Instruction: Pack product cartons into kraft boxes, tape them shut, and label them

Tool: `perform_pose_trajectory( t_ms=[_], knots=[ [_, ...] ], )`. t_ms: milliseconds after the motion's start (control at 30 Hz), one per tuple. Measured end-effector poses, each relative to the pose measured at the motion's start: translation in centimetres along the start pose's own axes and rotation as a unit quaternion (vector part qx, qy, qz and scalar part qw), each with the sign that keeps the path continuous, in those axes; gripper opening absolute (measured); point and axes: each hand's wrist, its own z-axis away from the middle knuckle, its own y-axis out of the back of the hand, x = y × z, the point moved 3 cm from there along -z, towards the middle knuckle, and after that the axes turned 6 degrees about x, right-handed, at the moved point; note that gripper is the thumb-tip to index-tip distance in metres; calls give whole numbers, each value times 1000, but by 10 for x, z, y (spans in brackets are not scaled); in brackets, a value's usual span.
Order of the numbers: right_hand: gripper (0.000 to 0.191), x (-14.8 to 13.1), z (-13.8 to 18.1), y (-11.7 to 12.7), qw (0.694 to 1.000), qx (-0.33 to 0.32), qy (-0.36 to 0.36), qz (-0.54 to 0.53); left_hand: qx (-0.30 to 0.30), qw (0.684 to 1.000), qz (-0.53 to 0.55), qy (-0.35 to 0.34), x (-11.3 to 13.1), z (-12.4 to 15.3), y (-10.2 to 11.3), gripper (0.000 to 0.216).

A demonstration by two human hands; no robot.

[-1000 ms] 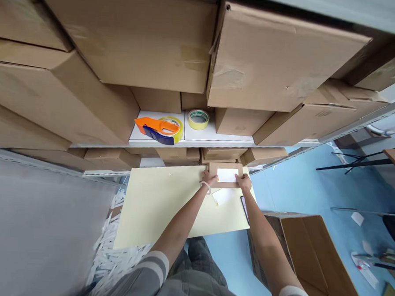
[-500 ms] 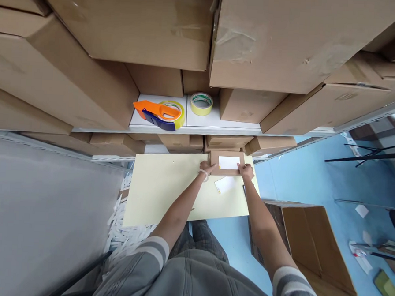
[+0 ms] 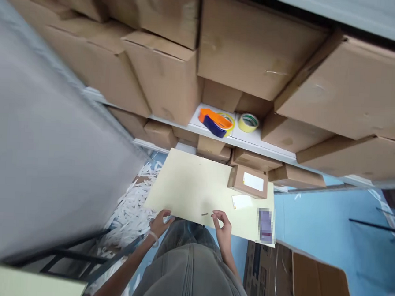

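My left hand (image 3: 160, 222) is at the front edge of the cream tabletop (image 3: 185, 178), its fingers apart and nothing in them. Farther right along that edge is my right hand (image 3: 223, 226), thumb and forefinger curved with a gap between them. Just left of its fingertips lies a small thin dark object (image 3: 204, 214), too small to name. At the table's back right rests a closed cardboard box (image 3: 238, 179) with a white label (image 3: 253, 181) on top, apart from both hands. A white card (image 3: 242, 202) lies in front of the box.
A blurred-out purple rectangle (image 3: 265, 225) lies at the table's right end. Above, a shelf (image 3: 203, 129) bears an orange and blue tape dispenser (image 3: 215, 122), a tape roll (image 3: 248, 123) and cardboard boxes. Shredded paper (image 3: 131, 211) lies left; a large carton (image 3: 319, 282) stands right.
Both hands have let go of the labelled box and drawn back to the table's front edge. The box stays at the back right. The view has turned and tilted.
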Motion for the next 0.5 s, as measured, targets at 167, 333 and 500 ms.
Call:
perform_pose_trajectory(
  t_ms=[167,333,500],
  knots=[
    [29,-70,-57,-32,989,-89,116,10,113,993,34,-21,56,15,19,23],
    [30,-120,-89,-59,964,-159,212,10,275,961,-1,-30,99,41,46,21],
    [34,-104,-63,-84,921,-308,236,34,357,932,-5,57,60,125,75,23]
  ],
)
